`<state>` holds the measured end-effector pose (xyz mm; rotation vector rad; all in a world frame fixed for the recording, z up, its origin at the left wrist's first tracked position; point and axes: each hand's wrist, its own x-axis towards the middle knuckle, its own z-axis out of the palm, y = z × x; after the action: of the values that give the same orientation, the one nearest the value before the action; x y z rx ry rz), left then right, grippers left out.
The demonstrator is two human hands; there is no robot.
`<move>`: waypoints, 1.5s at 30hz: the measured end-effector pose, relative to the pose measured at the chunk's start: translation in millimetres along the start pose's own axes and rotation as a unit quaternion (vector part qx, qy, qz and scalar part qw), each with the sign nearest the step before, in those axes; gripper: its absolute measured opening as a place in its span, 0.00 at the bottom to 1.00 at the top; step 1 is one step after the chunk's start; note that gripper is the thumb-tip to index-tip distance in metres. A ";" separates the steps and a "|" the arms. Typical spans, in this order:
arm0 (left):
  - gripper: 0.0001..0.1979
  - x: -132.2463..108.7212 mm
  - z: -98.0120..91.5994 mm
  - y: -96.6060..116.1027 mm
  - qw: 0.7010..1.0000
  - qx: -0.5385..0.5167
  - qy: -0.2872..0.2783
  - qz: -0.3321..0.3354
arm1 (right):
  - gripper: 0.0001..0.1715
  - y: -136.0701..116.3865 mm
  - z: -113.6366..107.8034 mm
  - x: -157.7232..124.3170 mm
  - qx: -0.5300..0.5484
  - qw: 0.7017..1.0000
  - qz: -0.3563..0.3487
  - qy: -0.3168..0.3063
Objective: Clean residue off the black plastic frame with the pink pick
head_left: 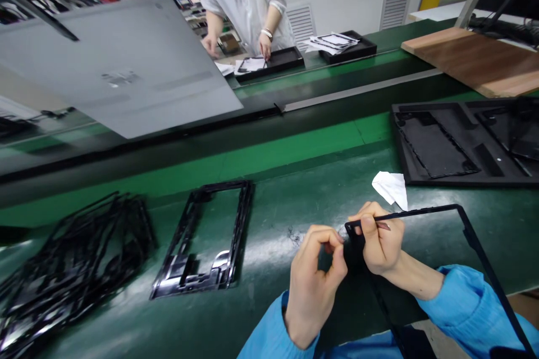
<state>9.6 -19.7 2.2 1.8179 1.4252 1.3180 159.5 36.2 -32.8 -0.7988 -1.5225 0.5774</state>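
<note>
A thin black rectangular frame [433, 211] is tilted up in front of me, running past the bottom edge of the view. My right hand [381, 244] is closed around it near its upper left corner. A small brownish pointed piece [383, 225] sticks out by the right thumb; I cannot tell what it is. Just left of that corner, my left hand [314, 280] is closed in a pinch, thumb and forefinger nearly together. Anything between those fingertips is too small to make out. A crumpled white paper [391, 187] lies beyond the right hand.
Stacked black frames [202, 286] lie left of centre on the green table [269, 314], with a jumbled heap of frames [80, 258] farther left. A black foam tray [442, 179] holds frames at right. Across a rail, a co-worker's hand [265, 45] reaches into another tray. A grey panel [168, 67] overhangs.
</note>
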 end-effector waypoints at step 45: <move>0.07 -3.6 31.4 21.6 0.991 0.059 0.115 0.022 | 0.14 -3.6 6.3 -7.0 0.020 0.996 -0.047 0.070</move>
<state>47.5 -24.7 5.2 1.8282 1.6211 1.5379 152.8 29.2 -35.3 -0.7181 -1.4087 0.4712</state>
